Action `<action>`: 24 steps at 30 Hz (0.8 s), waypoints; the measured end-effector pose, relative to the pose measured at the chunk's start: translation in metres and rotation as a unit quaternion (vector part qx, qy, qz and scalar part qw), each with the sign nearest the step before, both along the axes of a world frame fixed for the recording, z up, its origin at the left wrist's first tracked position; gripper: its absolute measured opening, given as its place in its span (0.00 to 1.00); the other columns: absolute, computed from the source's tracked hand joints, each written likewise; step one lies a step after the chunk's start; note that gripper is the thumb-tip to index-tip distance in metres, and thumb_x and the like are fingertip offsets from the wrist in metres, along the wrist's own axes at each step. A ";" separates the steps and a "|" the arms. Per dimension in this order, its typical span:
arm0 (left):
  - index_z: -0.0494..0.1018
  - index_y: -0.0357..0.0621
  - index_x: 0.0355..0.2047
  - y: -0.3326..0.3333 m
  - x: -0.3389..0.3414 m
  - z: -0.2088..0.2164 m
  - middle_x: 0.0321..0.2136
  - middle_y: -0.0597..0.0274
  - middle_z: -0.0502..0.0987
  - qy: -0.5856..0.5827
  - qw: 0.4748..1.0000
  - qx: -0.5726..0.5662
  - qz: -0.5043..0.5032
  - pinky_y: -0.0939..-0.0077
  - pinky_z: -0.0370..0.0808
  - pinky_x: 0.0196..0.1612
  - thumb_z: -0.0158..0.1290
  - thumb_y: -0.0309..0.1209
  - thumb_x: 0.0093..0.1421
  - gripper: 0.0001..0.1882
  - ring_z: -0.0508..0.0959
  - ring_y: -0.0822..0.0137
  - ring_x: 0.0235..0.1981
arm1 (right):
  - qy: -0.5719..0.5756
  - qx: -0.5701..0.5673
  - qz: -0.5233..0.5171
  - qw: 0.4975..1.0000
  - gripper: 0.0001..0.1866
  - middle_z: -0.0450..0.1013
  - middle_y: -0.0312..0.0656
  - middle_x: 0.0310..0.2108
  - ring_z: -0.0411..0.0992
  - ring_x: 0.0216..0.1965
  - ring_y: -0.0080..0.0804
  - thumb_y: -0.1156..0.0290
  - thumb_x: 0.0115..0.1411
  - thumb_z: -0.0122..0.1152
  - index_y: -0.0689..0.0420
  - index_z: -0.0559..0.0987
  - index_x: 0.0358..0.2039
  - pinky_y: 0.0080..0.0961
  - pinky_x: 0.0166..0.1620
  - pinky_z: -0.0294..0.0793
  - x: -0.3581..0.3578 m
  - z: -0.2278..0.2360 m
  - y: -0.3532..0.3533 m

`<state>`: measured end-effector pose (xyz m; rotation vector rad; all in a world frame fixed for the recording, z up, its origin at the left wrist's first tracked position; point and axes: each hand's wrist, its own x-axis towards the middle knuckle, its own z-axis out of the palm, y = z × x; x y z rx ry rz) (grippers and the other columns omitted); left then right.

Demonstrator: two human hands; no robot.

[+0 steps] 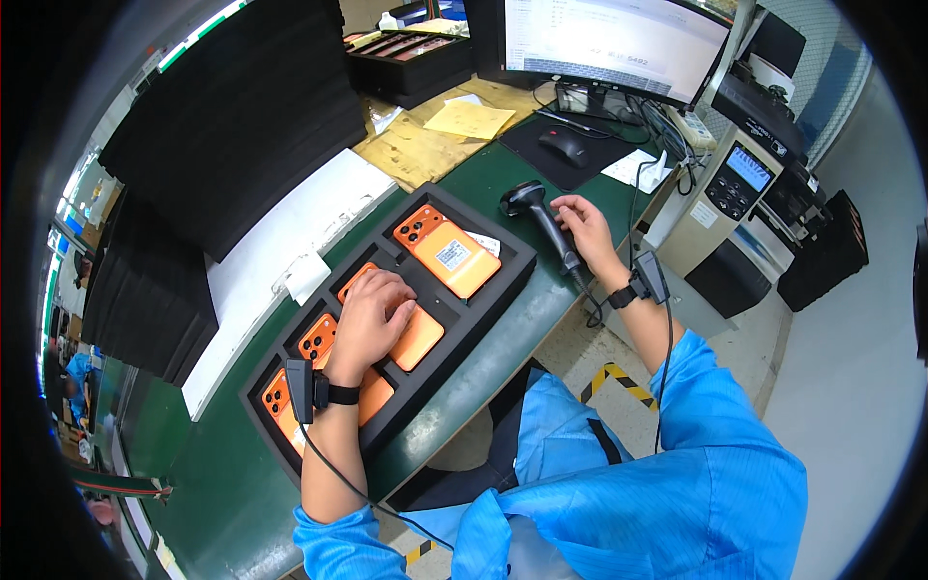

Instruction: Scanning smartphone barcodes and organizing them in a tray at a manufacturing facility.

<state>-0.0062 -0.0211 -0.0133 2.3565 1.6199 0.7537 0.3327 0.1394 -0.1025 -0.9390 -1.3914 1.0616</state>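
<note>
A black foam tray [509,280] lies aslant on the green table, with several orange phones in its compartments, camera sides up. My left hand [369,314] is across one orange phone [420,340], fingers bent over its upper part; the fingertips are partly hidden. To the right, in the end compartment, another phone [464,268] bears a white label. Past my left wrist are a third phone [317,338] and one more [279,402], partly covered by my arm. My right hand [585,227] is beside a black barcode scanner [546,224], fingers loosely bent and apart, holding nothing.
Stacked black foam sheets [242,126] rise at the far left behind a white board [290,232]. A monitor [619,43], a mouse [563,146] on a dark mat and yellow paper [471,119] are at the back. A label printer [739,184] stands right. Cables trail from both wrists.
</note>
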 end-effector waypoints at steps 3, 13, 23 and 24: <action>0.77 0.40 0.33 0.002 0.001 0.000 0.40 0.55 0.75 -0.014 1.000 -0.003 0.002 0.60 0.65 0.56 0.56 0.29 0.54 0.08 0.71 0.53 0.50 | -0.090 0.093 -0.082 0.988 0.08 0.74 0.34 0.35 0.71 0.32 0.21 0.72 0.61 0.55 0.58 0.78 0.39 0.18 0.36 0.71 0.011 0.002 0.038; 0.77 0.41 0.32 0.000 0.004 0.004 0.38 0.57 0.75 -0.032 0.998 -0.042 0.023 0.57 0.63 0.59 0.56 0.28 0.53 0.06 0.70 0.53 0.51 | -0.475 0.325 -0.166 0.801 0.26 0.64 0.44 0.57 0.62 0.58 0.48 0.70 0.52 0.60 0.46 0.72 0.55 0.40 0.58 0.65 0.032 0.015 0.145; 0.77 0.41 0.32 0.005 0.005 0.003 0.40 0.57 0.75 -0.044 0.996 -0.066 0.040 0.58 0.63 0.58 0.57 0.26 0.52 0.07 0.70 0.52 0.51 | -0.434 0.260 -0.131 0.853 0.21 0.68 0.42 0.52 0.68 0.51 0.47 0.69 0.53 0.59 0.48 0.76 0.50 0.38 0.54 0.70 0.032 0.013 0.157; 0.77 0.41 0.32 0.006 0.006 0.002 0.40 0.57 0.75 -0.042 0.996 -0.067 0.038 0.58 0.63 0.58 0.57 0.26 0.52 0.07 0.70 0.52 0.51 | -0.433 0.258 -0.133 0.854 0.21 0.68 0.42 0.52 0.68 0.51 0.47 0.69 0.53 0.59 0.48 0.76 0.50 0.38 0.54 0.70 0.034 0.013 0.157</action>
